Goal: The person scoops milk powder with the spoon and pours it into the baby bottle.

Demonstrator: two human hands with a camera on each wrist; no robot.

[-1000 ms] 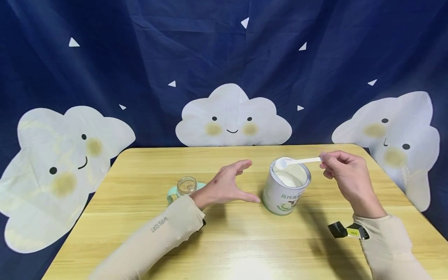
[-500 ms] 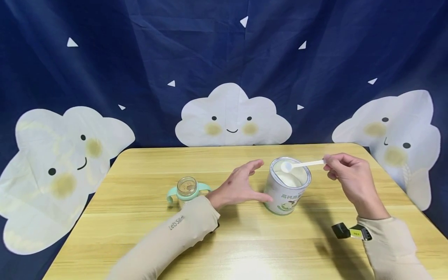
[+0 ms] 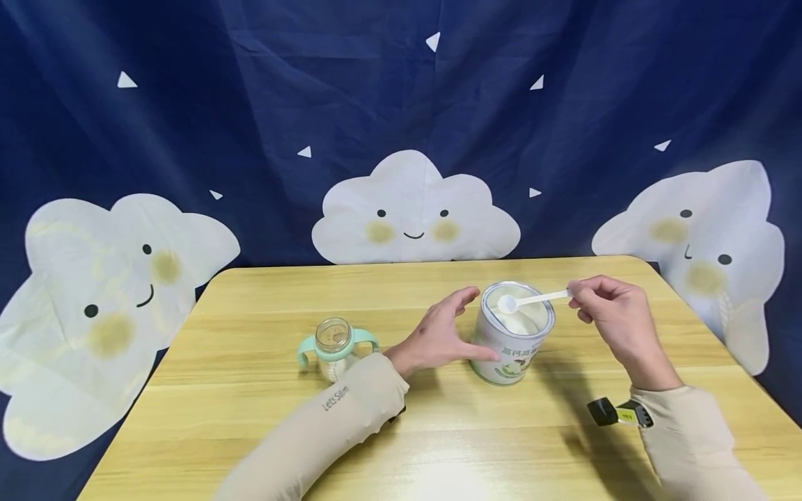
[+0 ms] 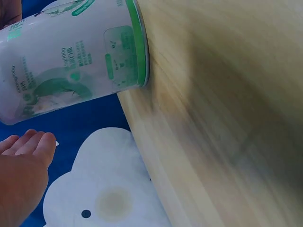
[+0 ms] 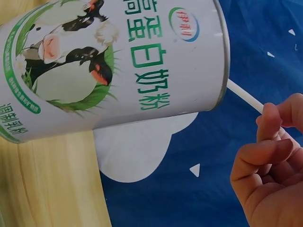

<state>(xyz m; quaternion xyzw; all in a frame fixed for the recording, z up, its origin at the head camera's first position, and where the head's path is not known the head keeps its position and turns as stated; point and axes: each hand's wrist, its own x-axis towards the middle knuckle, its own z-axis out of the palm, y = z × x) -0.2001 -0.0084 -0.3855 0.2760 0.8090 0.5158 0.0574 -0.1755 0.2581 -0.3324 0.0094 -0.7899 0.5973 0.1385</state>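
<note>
- Milk powder tin (image 3: 516, 355): stands upright on the desk (image 3: 501, 445), its top uncovered. The right wrist view shows the logo 伊利, large green characters 高蛋白奶粉 and, lower down, 调制乳粉 beside a cow picture; the head view shows part of a line beginning 高钙高. Smaller green print on another side is too blurred to read.
- White powder (image 3: 519, 323): inside the tin, below its rim.
- White scoop (image 3: 540, 298): its bowl is at the tin's mouth and its handle crosses the rim — whether the bowl touches the powder, I cannot tell.
- Right hand (image 3: 617, 313): to the right of the tin, fingertips pinched together on the end of the scoop's handle.
- Left hand (image 3: 441, 335): at the tin's left side, thumb and fingers spread apart — I cannot tell if the thumb touches the tin.
- Baby bottle (image 3: 333, 356): left of the tin, clear, uncapped, with two mint-green handles; its contents are unclear.
- Left sleeve (image 3: 313, 431): in front of the tin, to its left, printed "Let's Slim".
- Navy cloth (image 3: 376, 90): behind the tin, with white smiling clouds.
</note>
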